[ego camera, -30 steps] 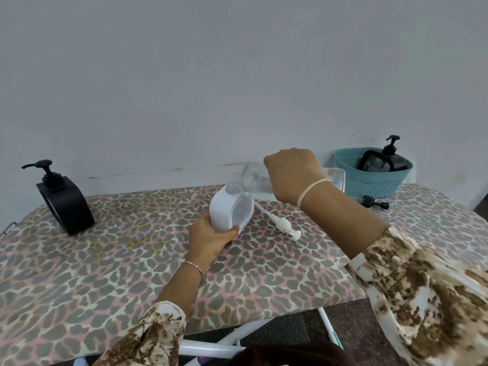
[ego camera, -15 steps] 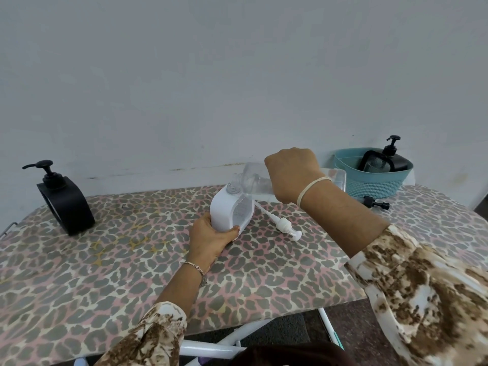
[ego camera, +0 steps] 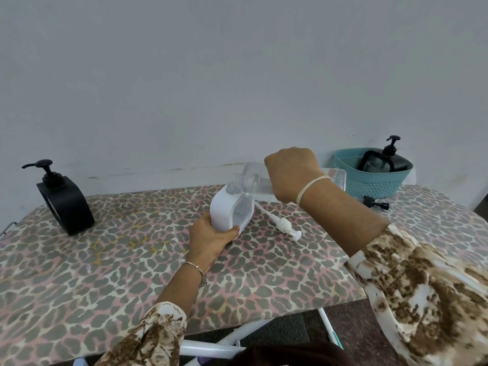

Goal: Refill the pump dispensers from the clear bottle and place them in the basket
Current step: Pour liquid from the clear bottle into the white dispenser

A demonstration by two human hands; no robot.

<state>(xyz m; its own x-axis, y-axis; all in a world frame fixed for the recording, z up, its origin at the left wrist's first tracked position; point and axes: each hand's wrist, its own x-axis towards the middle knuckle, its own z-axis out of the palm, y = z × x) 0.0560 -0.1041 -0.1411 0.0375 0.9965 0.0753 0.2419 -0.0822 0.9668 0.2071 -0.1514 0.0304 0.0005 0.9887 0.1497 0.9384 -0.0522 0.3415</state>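
Behind is a plain grey wall; the table (ego camera: 118,260) has a leopard-print cover. Near the middle of its far edge my left hand (ego camera: 211,240) grips the base of the white pump dispenser (ego camera: 227,212), which stands nearly upright, its open neck pointing up. My right hand (ego camera: 293,175) is closed around the clear bottle (ego camera: 250,180) from above. The bottle's long axis lies almost level, with its mouth pointing left and slightly down at the neck; whether they touch, I cannot tell. Its base points toward the teal basket (ego camera: 369,187) at the far right corner. The white pump (ego camera: 284,225) lies just right of the dispenser. I judge the pour depends on keeping the mouth over the neck.
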